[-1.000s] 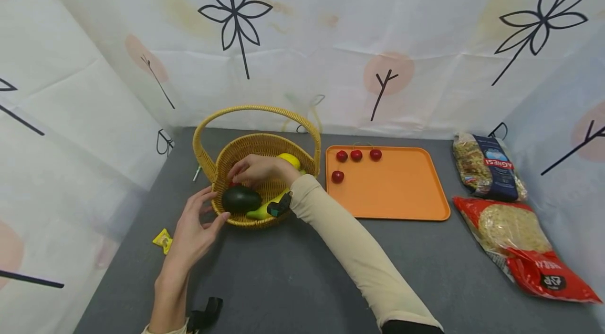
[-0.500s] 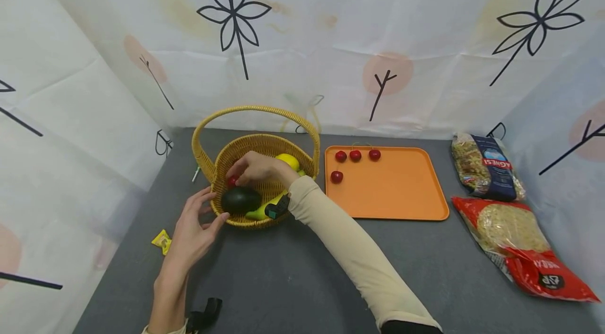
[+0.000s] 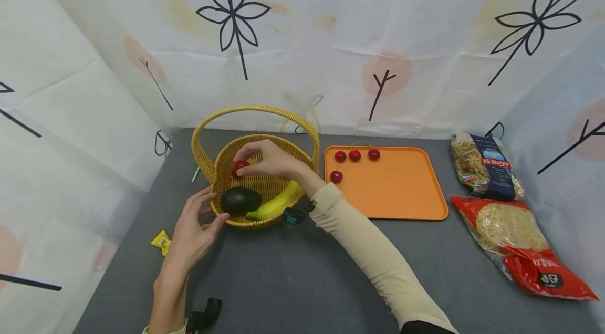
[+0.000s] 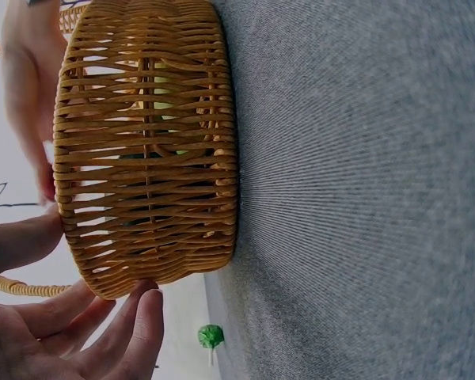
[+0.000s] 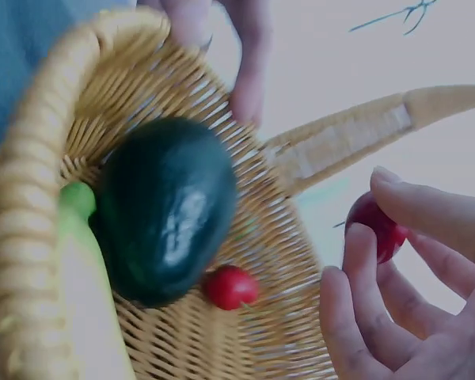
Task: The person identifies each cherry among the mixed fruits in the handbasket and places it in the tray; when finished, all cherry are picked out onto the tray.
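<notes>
My right hand (image 3: 271, 160) pinches a red cherry (image 5: 372, 226) between thumb and fingers, above the wicker basket (image 3: 255, 222). Inside the basket lie a dark green avocado (image 3: 241, 200) and a yellow banana (image 3: 279, 204) with a green tip. Another cherry (image 5: 231, 287) rests beside the avocado in the right wrist view. My left hand (image 3: 194, 229) holds the basket at its near left side, thumb at the rim and fingertips against the woven wall (image 4: 150, 182). The right forearm hides the basket's right side in the head view.
An orange tray (image 3: 392, 192) with several cherries (image 3: 354, 155) stands right of the basket. Two food bags, a dark-labelled one (image 3: 489, 166) and a red one (image 3: 524, 244), lie far right. Left are a yellow-wrapped candy (image 3: 162, 242) and a green lollipop (image 4: 210, 336). The basket handle (image 3: 255, 108) arches overhead.
My right hand has risen from beside the avocado, lifting a cherry up and away inside the basket. The lemon seen earlier is now hidden behind that arm. My left hand stays put.
</notes>
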`<state>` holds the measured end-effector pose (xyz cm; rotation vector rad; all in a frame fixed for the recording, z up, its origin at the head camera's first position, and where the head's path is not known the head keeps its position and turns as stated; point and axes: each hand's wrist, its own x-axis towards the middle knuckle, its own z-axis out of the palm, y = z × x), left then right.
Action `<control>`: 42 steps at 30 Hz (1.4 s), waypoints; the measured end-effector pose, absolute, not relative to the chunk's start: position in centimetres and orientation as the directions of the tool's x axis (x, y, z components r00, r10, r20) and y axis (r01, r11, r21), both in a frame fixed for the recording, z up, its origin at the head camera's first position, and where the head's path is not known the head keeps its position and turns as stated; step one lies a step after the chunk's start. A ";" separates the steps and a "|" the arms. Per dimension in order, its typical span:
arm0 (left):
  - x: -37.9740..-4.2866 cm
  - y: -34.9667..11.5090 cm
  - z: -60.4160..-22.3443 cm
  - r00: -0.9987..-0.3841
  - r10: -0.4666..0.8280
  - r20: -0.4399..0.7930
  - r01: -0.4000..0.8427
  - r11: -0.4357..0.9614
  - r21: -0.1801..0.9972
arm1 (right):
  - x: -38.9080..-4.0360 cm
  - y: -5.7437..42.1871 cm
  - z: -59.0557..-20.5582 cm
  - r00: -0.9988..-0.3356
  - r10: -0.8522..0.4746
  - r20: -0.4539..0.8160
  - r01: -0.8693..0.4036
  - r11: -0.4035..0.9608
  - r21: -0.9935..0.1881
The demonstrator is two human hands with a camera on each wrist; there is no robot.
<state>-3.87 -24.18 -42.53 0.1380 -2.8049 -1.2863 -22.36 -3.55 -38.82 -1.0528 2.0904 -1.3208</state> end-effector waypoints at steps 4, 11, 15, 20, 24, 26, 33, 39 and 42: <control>-3.9 -24.1 -42.5 -0.995 -0.100 0.008 -0.060 0.649 0.758 | -21.2 -0.9 -37.4 -0.604 -0.795 0.063 -0.381 0.219 -0.898; -3.9 -24.1 -42.5 -0.995 -0.095 0.017 -0.050 0.657 0.752 | -18.4 4.8 -34.7 -0.611 -0.782 0.121 -0.398 0.171 -0.901; -3.9 -24.2 -42.5 -0.995 -0.094 0.022 -0.045 0.657 0.752 | -17.0 8.0 -33.6 -0.586 -0.782 0.211 -0.453 0.100 -0.886; -3.8 -24.2 -42.6 -0.995 -0.096 0.020 -0.049 0.659 0.750 | -15.9 12.0 -33.2 -0.609 -0.744 0.275 -0.476 0.065 -0.877; -3.7 -24.3 -42.6 -0.995 -0.098 0.018 -0.051 0.661 0.749 | -16.0 15.0 -34.2 -0.688 -0.669 0.283 -0.464 0.105 -0.879; -3.7 -24.3 -42.6 -0.995 -0.098 0.018 -0.051 0.659 0.750 | -16.3 16.2 -35.0 -0.730 -0.629 0.267 -0.448 0.145 -0.882; -3.8 -24.2 -42.6 -0.995 -0.100 0.012 -0.057 0.656 0.753 | -18.6 19.4 -40.1 -0.871 -0.483 0.091 -0.323 0.422 -0.847; -3.7 -24.1 -42.5 -0.995 -0.104 0.008 -0.062 0.656 0.752 | -20.5 20.9 -44.3 -0.918 -0.397 0.003 -0.258 0.589 -0.766; -3.7 -24.1 -42.5 -0.995 -0.103 0.016 -0.056 0.657 0.752 | -21.2 21.1 -45.6 -0.921 -0.390 -0.010 -0.250 0.610 -0.752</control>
